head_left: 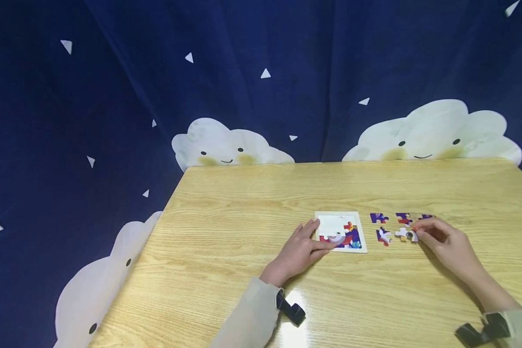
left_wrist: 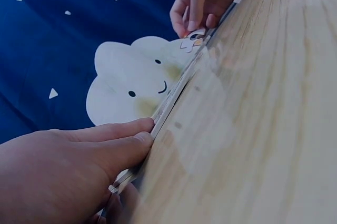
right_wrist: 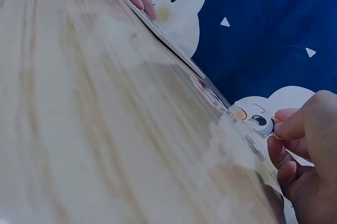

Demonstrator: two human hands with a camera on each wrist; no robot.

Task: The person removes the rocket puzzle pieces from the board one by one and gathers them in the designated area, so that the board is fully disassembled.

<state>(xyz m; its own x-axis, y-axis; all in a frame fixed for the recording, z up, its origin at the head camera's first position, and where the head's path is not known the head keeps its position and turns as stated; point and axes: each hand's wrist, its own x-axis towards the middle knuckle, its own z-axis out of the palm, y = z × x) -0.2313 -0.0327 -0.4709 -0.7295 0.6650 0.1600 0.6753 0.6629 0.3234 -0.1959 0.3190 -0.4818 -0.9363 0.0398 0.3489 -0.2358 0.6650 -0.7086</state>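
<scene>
A square jigsaw tray (head_left: 363, 239) with a pale rim lies on the table, a colourful picture partly laid along its lower and right side. My left hand (head_left: 297, 250) rests on the tray's left and near edges, fingers fairly straight. To the right, my right hand (head_left: 452, 249) pinches a white jigsaw piece (head_left: 402, 235) with a dark round spot between thumb and fingertips. In the right wrist view this piece (right_wrist: 259, 121) is tilted up off the table. Loose purple pieces (head_left: 377, 218) lie around it; the right hand's fingers partly cover some.
The wooden table (head_left: 226, 208) reaches back to a dark blue curtain (head_left: 243, 29) printed with white triangles and smiling clouds. Black straps (head_left: 290, 309) sit at both wrists. Another loose piece (head_left: 384, 236) lies between the tray and the right hand.
</scene>
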